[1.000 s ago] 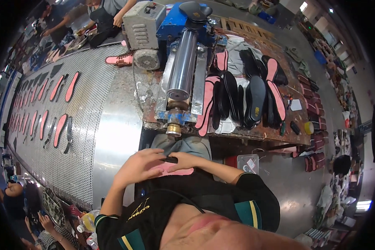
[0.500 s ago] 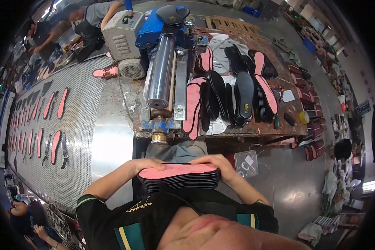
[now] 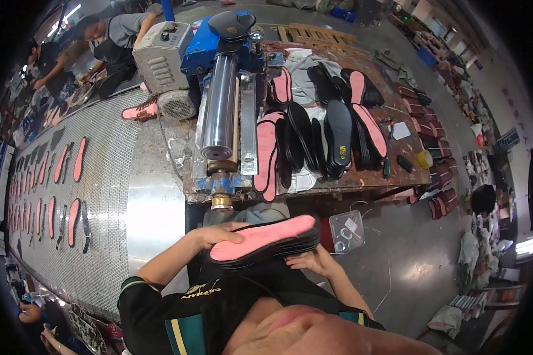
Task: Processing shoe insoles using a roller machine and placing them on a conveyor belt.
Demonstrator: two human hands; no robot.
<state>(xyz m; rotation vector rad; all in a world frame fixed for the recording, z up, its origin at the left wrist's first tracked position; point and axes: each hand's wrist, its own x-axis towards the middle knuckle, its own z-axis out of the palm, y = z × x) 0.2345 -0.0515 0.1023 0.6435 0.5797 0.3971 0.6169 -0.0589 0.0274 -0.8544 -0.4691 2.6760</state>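
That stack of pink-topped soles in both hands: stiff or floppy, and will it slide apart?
The stack of soles probably flexes little: it spans between the left hand and right hand with no visible sag. Likely light, since it is held clear of the workbench. The layers look loose, so they may shear if tilted.

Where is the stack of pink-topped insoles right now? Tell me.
In the head view, the stack of insoles sits low centre, held between the left hand and right hand, below the roller machine.

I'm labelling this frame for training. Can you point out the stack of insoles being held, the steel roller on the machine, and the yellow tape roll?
Stack of insoles [image 3: 260, 239]: head view, pink top face.
Steel roller [image 3: 219, 106]: head view, mid-barrel.
Yellow tape roll [image 3: 424, 158]: head view, its side.
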